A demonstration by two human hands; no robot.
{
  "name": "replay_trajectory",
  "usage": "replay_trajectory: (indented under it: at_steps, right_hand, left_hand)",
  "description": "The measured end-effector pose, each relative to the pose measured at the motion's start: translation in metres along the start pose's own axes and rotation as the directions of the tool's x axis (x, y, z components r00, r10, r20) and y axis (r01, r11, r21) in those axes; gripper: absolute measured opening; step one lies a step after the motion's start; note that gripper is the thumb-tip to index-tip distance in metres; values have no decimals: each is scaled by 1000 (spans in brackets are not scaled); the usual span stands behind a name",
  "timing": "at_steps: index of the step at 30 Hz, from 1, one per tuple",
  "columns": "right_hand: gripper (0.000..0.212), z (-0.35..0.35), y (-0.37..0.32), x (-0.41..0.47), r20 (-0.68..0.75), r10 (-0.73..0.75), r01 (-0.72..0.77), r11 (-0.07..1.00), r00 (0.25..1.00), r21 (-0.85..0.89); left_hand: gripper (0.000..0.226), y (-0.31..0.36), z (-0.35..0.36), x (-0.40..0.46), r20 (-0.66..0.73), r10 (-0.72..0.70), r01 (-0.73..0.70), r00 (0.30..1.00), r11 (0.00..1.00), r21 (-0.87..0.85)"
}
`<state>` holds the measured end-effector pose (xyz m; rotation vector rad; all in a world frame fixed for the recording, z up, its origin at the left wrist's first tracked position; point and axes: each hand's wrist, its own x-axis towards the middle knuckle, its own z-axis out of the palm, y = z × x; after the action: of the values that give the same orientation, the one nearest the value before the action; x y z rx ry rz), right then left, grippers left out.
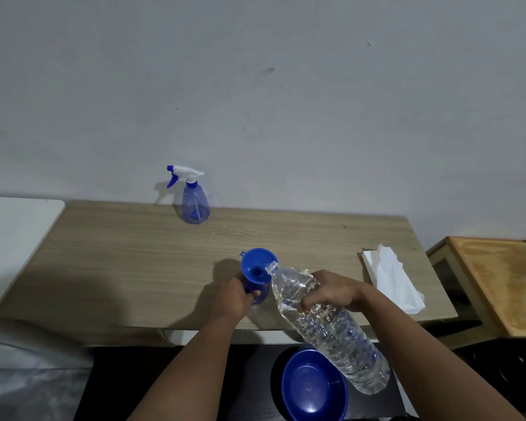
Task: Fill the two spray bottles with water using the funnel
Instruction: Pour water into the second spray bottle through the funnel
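Blue plastic marks most of the task's things. At the centre of the frame a blue funnel [258, 266] sits in the neck of a blue spray bottle [257, 291], which stands on a wooden table [128, 268]. The left hand [236, 294] grips this bottle, fingers curled round its body just below the funnel. The right hand [331, 291] holds a big clear water bottle [331, 329] from above, fingers wrapped round its upper part; the bottle is tilted, base toward the lower right of the frame, its open mouth resting at the funnel's right rim. Water lies inside it; whether any runs out cannot be told.

A second spray bottle [194, 202], with its white and blue trigger head on, stands upright in the upper left part of the table, near the grey wall [286, 86], well apart from the hands. A white tissue [392, 281] lies at the table's right end. Below the table's near edge, at the bottom of the frame, a blue bowl [312, 387] rests on a dark surface, partly behind the water bottle's base. At the right edge stands another wooden piece [498, 284].
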<state>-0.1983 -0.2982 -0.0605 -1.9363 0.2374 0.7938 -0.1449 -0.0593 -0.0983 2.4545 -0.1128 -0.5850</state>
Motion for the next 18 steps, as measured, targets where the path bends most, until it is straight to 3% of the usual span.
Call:
replay_trajectory:
  at_steps: [9,18]
  right_hand:
    - [31,-1,-2,-2,9,18,-18,1000,1000,-9]
    - [51,-1,-3,-4,9,32,-32,999,999,-16]
  left_hand:
    - [32,6,-6,-7,-12,-8,8,1000,999,51]
    - [32,8,-8,-10,-21,1,0,1000,999,44]
